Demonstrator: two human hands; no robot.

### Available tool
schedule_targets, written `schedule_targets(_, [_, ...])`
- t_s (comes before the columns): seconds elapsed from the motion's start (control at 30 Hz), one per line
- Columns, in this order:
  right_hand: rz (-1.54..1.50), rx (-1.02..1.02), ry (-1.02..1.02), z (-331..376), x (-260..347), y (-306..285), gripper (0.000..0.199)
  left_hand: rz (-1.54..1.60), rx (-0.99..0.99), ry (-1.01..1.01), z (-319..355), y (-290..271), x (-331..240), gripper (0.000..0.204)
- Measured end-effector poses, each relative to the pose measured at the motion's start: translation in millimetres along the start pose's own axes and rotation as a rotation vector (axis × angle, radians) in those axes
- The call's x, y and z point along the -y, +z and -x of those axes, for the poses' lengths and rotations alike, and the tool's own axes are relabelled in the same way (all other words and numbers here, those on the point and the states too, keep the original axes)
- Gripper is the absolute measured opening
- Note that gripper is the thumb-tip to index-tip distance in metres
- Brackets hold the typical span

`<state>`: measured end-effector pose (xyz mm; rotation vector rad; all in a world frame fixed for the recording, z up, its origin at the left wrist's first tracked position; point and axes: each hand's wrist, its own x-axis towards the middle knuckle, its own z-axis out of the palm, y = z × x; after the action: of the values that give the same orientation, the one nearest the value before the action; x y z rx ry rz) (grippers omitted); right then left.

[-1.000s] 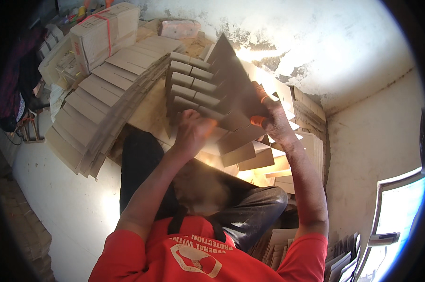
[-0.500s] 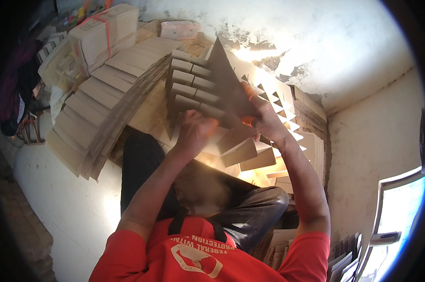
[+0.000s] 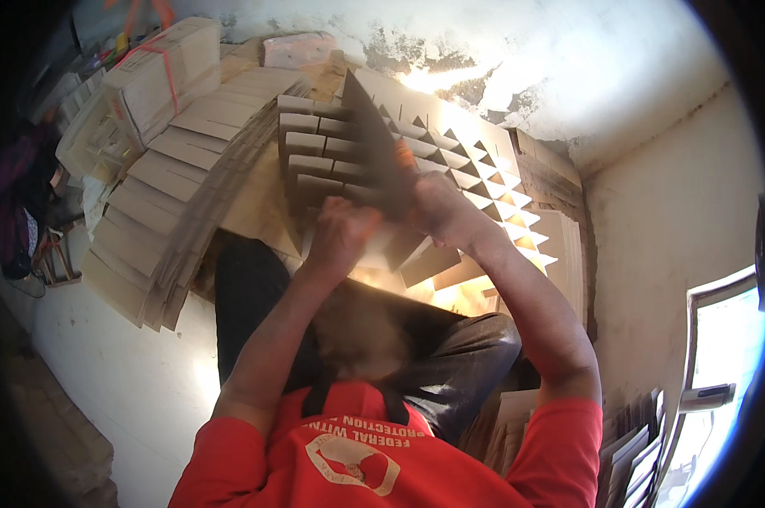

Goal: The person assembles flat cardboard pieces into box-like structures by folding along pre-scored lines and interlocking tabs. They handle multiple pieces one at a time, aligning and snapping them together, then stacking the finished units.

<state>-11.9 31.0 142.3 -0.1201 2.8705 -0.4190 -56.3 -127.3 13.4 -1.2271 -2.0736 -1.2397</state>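
A brown slotted cardboard divider strip (image 3: pixel 374 148) stands on edge above a half-built cardboard grid (image 3: pixel 475 182) of interlocked strips. My right hand (image 3: pixel 437 207) grips the strip's lower right part. My left hand (image 3: pixel 340 233) is closed on its lower left edge, close beside the right hand. To the left of the strip, several slotted strips (image 3: pixel 314 157) stand in parallel. More loose cardboard pieces (image 3: pixel 437 262) lie under my hands, above my dark trousers.
Long fanned stacks of flat cardboard sheets (image 3: pixel 179 186) lie at the left on the pale floor. A tied bundle of cardboard (image 3: pixel 158 76) stands at the back left. A stained wall runs behind and to the right, with a window frame (image 3: pixel 721 339) at lower right.
My right hand has slid down and left along the strip, closer to my left hand. The strip has swung more edge-on, uncovering more of the grid on the right.
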Motion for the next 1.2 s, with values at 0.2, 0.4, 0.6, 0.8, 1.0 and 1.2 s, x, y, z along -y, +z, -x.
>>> schedule_targets(0.2, [0.052, 0.064, 0.068, 0.0, -21.2, 55.8, 0.076, 0.005, 0.048, -0.031, 1.8, 4.6, 3.0, 0.017])
schedule_targets(0.4, [-0.812, -0.608, 0.287, 53.1, -77.5, 62.1, 0.029, -0.070, 0.073, 0.031, -1.7, -9.0, -7.0, 0.043])
schedule_targets(0.6, [0.303, -1.262, 0.404, 209.0, -245.2, 90.9, 0.053, -0.241, 0.015, -0.047, 10.7, -34.3, 0.4, 0.073])
schedule_targets(0.8, [0.292, -0.562, 1.386, 285.0, -290.2, 132.4, 0.087, -0.282, 0.041, -0.197, 21.5, -38.1, 13.7, 0.072])
schedule_targets(1.0, [0.280, -0.460, 1.385, 291.3, -298.4, 138.0, 0.088, -0.262, 0.078, -0.269, 20.9, -38.8, 16.4, 0.068])
schedule_targets(1.2, [0.214, -0.587, 1.433, 308.2, -317.6, 131.4, 0.063, -0.219, 0.027, -0.234, 21.8, -37.5, 17.4, 0.064])
